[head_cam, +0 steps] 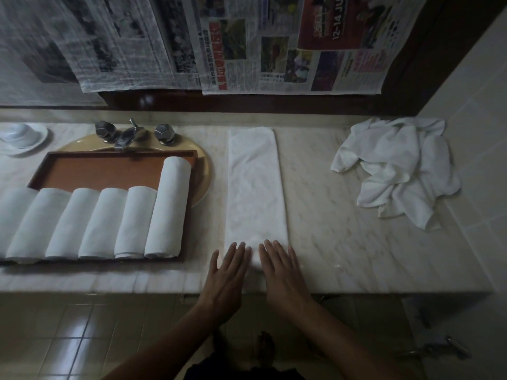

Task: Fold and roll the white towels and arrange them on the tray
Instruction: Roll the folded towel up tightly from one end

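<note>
Towel strip (pixel 255 187), folded long, lies on the surface (pixel 343 242) just right of the tray (pixel 109 171), which already holds 6 rolled towels (pixel 167 209). A crumpled pile (pixel 397 171) waits far right, so I judge more rolling remains. My left grip (pixel 227 267) and right grip (pixel 279 267) press flat on the strip's near end, fingers straight, both released and clasping nothing.

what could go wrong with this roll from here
1. The left hand and right hand press flat on the near end of the towel, right at the edge of the counter. Uneven pushing could skew the roll along the long strip.
2. The tray rests over the sink, and its front row of rolls looks full. Squeezing another in could disturb them.
</note>
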### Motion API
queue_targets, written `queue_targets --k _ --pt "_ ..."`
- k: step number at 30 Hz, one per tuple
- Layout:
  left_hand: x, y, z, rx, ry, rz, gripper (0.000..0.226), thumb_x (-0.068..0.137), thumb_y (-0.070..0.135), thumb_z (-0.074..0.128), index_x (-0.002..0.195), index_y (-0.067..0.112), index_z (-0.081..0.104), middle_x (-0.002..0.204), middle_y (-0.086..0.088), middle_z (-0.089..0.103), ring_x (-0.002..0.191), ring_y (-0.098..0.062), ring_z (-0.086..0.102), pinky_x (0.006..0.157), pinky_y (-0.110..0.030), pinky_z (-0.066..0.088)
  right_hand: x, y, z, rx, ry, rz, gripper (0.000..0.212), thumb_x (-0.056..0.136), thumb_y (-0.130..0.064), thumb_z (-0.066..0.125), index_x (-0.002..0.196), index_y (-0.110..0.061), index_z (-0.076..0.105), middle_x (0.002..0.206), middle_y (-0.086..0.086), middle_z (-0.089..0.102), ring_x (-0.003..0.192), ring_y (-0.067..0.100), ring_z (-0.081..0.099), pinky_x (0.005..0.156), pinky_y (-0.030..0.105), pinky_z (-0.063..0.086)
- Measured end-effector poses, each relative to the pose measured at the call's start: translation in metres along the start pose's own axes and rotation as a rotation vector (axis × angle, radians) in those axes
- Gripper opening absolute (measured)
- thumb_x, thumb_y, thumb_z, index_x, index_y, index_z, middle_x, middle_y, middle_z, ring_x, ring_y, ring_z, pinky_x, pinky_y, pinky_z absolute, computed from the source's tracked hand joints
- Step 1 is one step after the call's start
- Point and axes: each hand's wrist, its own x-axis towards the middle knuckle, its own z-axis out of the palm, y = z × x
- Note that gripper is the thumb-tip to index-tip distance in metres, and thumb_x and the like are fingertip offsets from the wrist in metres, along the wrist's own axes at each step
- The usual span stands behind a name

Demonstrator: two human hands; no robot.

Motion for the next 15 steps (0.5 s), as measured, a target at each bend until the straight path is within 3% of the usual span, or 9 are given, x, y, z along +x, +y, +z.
queue_targets --k 2,4,7,10,15 --pt "0.007 -0.005 -0.006 -0.001 -0.047 0.012 0.111 0.058 0.007 0.083 0.157 0.006 0.033 0.161 -0.016 0.039 0.149 -0.034 0.037 0.110 -0.058 0.043 0.008 0.009 -0.002 -0.011 -0.019 -0.022 0.070 0.089 -0.020 0.033 0.157 -0.004 0.035 0.160 0.016 0.039 0.148 0.035 0.038 0.123 0.054 0.028" --pt "0.013 -0.014 -0.011 -0.007 -0.068 0.029 0.109 0.051 0.004 0.086 0.151 0.005 0.043 0.150 -0.015 0.053 0.136 -0.033 0.055 0.095 -0.052 0.056 0.012 0.016 -0.004 0.010 -0.017 -0.052 0.076 0.083 -0.012 0.056 0.156 -0.004 0.037 0.154 0.015 0.048 0.140 0.032 0.049 0.118 0.049 0.038" --pt "0.013 -0.031 -0.013 -0.087 -0.059 0.056 0.095 0.064 0.003 0.079 0.149 0.009 0.039 0.142 -0.010 0.057 0.124 -0.029 0.061 0.088 -0.043 0.056 0.010 0.020 -0.011 0.060 -0.045 -0.069 0.086 0.064 -0.002 0.081 0.145 -0.002 0.052 0.135 0.015 0.064 0.120 0.029 0.065 0.104 0.042 0.052" --pt "0.003 -0.034 -0.012 -0.137 -0.047 0.105 0.073 0.079 0.010 0.074 0.144 0.014 0.042 0.142 -0.004 0.057 0.124 -0.023 0.059 0.095 -0.040 0.051 -0.001 0.026 -0.009 0.082 -0.014 -0.110 0.068 0.065 -0.003 0.085 0.129 -0.005 0.063 0.123 0.014 0.069 0.108 0.029 0.070 0.094 0.038 0.058" --pt "-0.018 -0.033 -0.013 -0.366 -0.018 0.092 0.037 0.093 0.022 0.065 0.127 0.024 0.051 0.128 0.007 0.059 0.113 -0.017 0.059 0.090 -0.035 0.047 -0.026 0.036 -0.002 0.204 0.034 -0.149 0.055 0.080 -0.008 0.078 0.132 -0.012 0.060 0.134 0.009 0.056 0.114 0.025 0.061 0.088 0.036 0.059"
